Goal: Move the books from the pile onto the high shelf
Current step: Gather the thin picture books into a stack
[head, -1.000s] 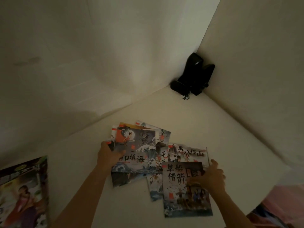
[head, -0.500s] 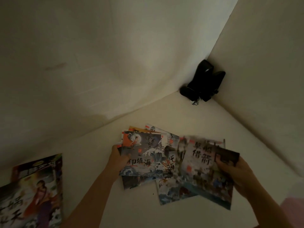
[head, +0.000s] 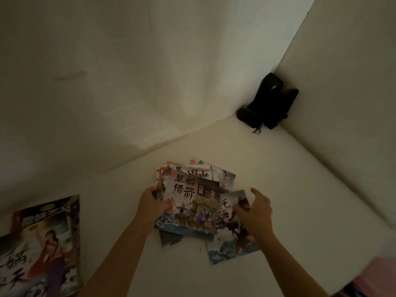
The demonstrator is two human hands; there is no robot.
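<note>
Several thin picture books lie in a loose stack [head: 192, 198] on the white shelf [head: 278, 189], lit dimly. The top book [head: 190, 202] shows large black characters over a boat scene. My left hand [head: 153, 205] grips the stack's left edge, thumb on the top cover. One book [head: 229, 239] sticks out at the lower right. My right hand [head: 255, 213] hovers over that book with fingers spread and relaxed, holding nothing.
A larger colourful book [head: 42, 247] lies flat at the lower left of the shelf. A black object [head: 270, 103] with cords sits in the far right corner. White walls enclose the shelf at the back and right. Something pink [head: 379, 273] shows at the bottom right.
My right hand carried the boat-scene book leftward, laid it on top of the stack and let go. My left hand stayed on the stack's left edge.
</note>
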